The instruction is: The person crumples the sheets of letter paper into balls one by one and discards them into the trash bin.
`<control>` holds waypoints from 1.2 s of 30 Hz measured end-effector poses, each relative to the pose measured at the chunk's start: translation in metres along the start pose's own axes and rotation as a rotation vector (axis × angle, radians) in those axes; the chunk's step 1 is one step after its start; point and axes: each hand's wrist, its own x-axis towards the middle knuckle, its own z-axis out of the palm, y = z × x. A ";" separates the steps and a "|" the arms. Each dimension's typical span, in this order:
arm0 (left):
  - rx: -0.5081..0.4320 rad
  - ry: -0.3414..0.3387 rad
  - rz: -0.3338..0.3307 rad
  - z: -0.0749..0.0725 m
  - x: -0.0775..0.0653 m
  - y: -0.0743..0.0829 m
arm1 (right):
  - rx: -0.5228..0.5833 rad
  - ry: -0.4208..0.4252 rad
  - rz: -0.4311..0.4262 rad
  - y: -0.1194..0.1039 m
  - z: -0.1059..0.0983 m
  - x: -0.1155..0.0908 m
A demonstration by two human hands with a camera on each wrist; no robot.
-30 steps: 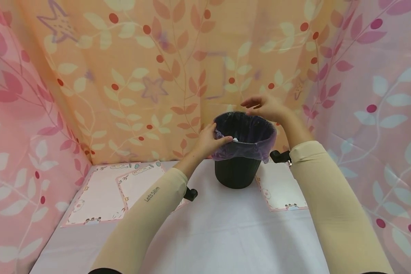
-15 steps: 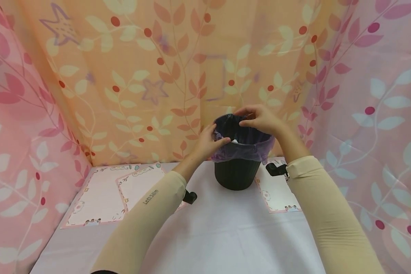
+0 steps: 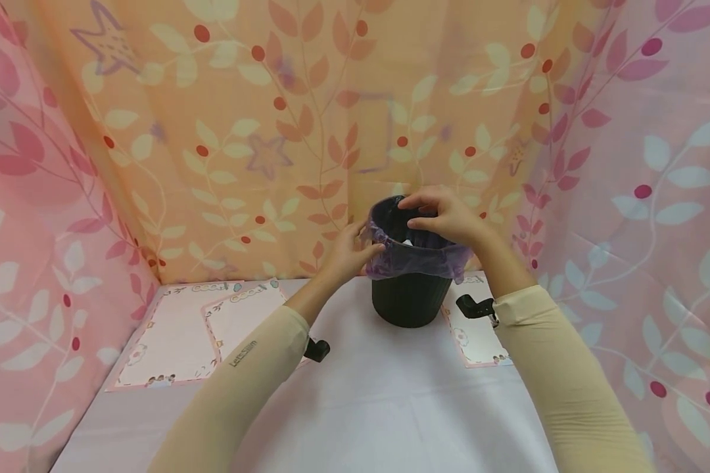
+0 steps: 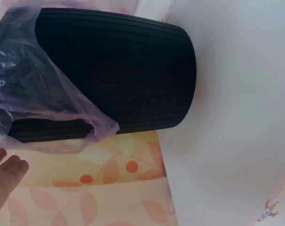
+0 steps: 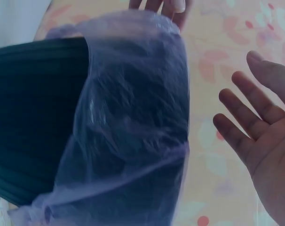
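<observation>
A black ribbed trash can (image 3: 411, 301) stands upright on the table near the back cloth. A thin purple bag (image 3: 417, 261) lines it, folded down over the rim; in the right wrist view the bag (image 5: 128, 94) hangs loosely down the side. Something small and white (image 3: 407, 243) shows at the can's mouth. My left hand (image 3: 349, 253) is at the left of the rim, fingers spread and apart from the bag in the left wrist view. Over the opening is my right hand (image 3: 444, 213), its fingers relaxed and holding nothing.
Two white sheets with pink decorated borders, one the left sheet (image 3: 171, 335), lie at the table's left. Another sheet (image 3: 476, 328) lies right of the can, partly behind the right wrist. Floral cloth (image 3: 242, 131) walls the back and sides of the white table (image 3: 402, 407).
My right hand has moved down and left, from above the far right rim to over the opening. My left hand has let go of the left rim and shifted slightly left.
</observation>
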 end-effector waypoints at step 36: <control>0.290 0.007 -0.189 -0.111 -0.187 -0.044 | 0.184 0.021 -0.076 -0.030 0.105 -0.034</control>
